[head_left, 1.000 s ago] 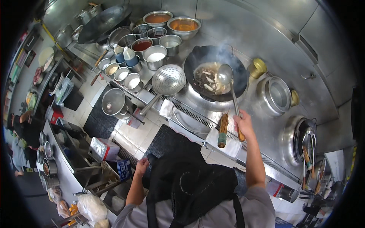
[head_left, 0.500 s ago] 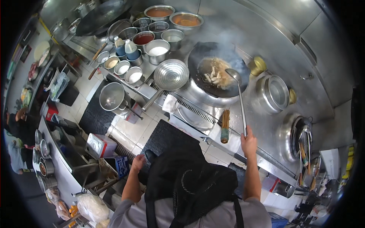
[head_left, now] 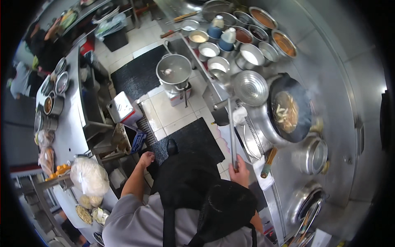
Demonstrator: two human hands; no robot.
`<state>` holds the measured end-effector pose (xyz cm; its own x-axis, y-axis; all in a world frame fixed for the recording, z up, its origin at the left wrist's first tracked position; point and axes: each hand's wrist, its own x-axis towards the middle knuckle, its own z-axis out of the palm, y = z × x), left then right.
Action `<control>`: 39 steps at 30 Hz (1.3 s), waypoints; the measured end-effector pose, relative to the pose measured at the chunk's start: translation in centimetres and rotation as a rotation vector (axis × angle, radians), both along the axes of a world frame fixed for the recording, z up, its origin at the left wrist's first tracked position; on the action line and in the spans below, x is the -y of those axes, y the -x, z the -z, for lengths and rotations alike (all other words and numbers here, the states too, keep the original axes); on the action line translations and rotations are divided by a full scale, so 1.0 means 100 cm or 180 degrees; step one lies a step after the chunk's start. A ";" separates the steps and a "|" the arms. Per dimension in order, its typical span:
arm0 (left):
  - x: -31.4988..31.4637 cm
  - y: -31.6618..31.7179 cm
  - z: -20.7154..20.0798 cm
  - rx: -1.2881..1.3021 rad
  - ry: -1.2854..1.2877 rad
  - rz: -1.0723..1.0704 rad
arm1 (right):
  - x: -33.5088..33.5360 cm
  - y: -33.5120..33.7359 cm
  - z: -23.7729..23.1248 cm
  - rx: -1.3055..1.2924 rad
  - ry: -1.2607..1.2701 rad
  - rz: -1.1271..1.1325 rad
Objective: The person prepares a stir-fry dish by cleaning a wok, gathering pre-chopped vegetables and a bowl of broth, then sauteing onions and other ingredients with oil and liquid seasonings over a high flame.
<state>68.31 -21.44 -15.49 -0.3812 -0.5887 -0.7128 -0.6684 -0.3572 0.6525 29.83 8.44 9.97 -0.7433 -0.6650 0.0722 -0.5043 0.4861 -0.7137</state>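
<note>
My right hand (head_left: 240, 171) is closed around the handle of a long steel ladle (head_left: 232, 136). The ladle's bowl is over the small metal pots of white seasoning (head_left: 218, 64). Right of the ladle lies a perforated strainer (head_left: 250, 87). Beyond it, a black wok (head_left: 305, 119) steams on the range, with pale strips of food (head_left: 284, 114) in brownish liquid. A bamboo wok brush (head_left: 268, 163) rests on the counter edge near my right hand. By my left side, my left hand (head_left: 147, 158) hangs with its fingers curled, seemingly empty.
Bowls of orange liquid (head_left: 284, 44) and squeeze bottles (head_left: 227, 38) crowd the far counter. A large pot (head_left: 173, 70) stands over the floor ahead. On the left are a tin can (head_left: 124, 108) and a steel worktable (head_left: 68, 123). Other people (head_left: 24, 78) are at the far left.
My right hand has drawn the ladle out of the wok and swung it left to the seasoning pots. The whole view has turned left. My left hand stays at my side.
</note>
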 end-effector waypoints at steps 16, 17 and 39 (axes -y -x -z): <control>-0.011 -0.155 0.009 0.0013 -0.0421 -0.1796 | 0.377 0.008 0.149 0.1335 -0.0487 -0.0537; -0.009 -0.152 0.005 0.0028 -0.0486 -0.1765 | 0.388 0.008 0.159 0.1256 -0.0556 -0.0493; 0.075 -0.117 -0.004 0.0080 -0.0432 -0.1554 | 0.398 0.040 0.156 0.1045 -0.0480 -0.0281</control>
<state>80.05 -28.92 -15.09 -0.0664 -0.5955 -0.8006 -0.4171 -0.7123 0.5645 25.82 -31.33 -5.61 -0.6498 -0.7127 -0.2642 -0.3052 0.5630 -0.7680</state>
